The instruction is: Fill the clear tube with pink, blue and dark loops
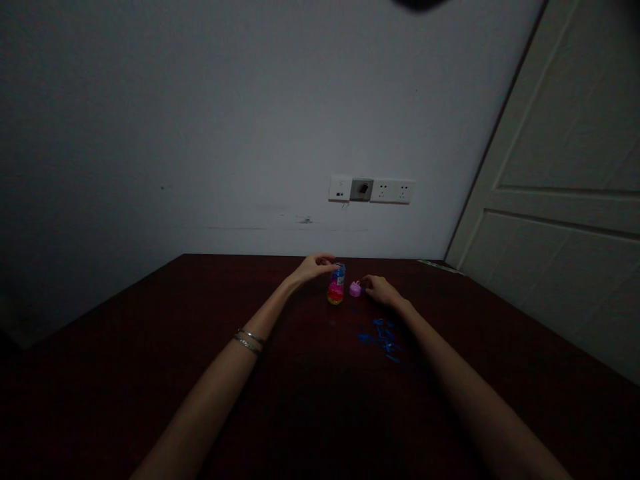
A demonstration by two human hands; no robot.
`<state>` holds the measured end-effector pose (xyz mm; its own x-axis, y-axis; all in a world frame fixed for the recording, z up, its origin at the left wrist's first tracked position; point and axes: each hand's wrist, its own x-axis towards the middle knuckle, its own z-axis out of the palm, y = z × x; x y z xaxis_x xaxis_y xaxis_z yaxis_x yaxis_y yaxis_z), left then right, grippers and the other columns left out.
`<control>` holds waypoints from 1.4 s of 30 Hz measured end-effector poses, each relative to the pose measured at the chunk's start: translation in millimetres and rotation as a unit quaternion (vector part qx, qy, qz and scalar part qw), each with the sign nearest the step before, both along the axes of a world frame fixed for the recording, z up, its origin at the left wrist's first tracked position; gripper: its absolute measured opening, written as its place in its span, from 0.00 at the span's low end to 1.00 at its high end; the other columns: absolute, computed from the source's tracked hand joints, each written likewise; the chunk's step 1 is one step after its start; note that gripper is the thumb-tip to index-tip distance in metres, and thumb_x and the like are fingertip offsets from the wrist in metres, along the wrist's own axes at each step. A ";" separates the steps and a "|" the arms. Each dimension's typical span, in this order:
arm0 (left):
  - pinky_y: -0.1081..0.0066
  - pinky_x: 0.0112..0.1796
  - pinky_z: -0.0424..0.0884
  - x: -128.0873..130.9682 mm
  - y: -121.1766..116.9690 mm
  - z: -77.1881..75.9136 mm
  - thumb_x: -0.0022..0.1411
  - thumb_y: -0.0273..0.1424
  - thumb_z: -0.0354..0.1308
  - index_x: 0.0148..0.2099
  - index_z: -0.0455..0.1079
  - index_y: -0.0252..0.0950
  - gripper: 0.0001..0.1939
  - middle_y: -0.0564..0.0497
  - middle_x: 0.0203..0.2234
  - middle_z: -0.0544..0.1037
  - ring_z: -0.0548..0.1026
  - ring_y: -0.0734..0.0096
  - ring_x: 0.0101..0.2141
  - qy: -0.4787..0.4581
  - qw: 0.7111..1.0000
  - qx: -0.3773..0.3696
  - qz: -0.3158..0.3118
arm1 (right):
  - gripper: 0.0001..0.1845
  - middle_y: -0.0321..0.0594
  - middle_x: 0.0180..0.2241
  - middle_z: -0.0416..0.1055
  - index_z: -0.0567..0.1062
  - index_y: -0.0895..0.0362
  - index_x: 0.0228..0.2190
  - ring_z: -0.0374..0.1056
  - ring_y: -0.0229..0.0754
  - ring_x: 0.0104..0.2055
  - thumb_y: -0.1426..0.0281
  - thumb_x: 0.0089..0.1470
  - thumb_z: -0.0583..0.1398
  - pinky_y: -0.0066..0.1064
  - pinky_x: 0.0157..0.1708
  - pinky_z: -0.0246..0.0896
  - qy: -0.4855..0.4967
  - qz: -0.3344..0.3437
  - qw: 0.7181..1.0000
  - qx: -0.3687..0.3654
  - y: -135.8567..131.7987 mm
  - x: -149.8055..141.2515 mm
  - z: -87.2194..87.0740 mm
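Left hand (310,269) is at the rim of the clear jar (336,287) with multicoloured contents, far side of the table (280,413), about centre; can't tell if it grips. Right hand (381,291): fingers curled just beside the pink lid (355,290), right of the jar; can't tell if they're touching. I'd steady the jar lightly near its rim, keep it upright, pinch the lid by its sides. Count: one jar, one lid, two bracelets (249,345), four wall plates (383,192). Blue pieces (387,345), nearer and right: overlapping, roughly a dozen, no exact count.
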<state>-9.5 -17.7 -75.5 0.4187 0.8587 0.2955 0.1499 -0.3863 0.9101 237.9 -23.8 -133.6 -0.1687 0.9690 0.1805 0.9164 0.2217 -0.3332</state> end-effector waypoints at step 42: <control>0.74 0.30 0.63 16.2 -14.7 -21.2 0.43 0.32 0.63 0.32 0.68 0.29 0.14 0.53 0.23 0.70 0.66 0.78 0.25 0.058 0.998 0.009 -0.038 | 0.09 0.41 0.25 0.73 0.75 0.62 0.27 0.65 0.36 0.26 0.76 0.41 0.55 0.26 0.28 0.57 -0.017 0.231 0.973 0.025 -18.7 -67.4 136.8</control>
<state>6.6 -32.5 -96.8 0.5153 0.8178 0.2562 0.2239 -0.4171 0.8809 170.5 -42.5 3.2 -0.5901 0.7790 0.2119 0.7261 0.6269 -0.2824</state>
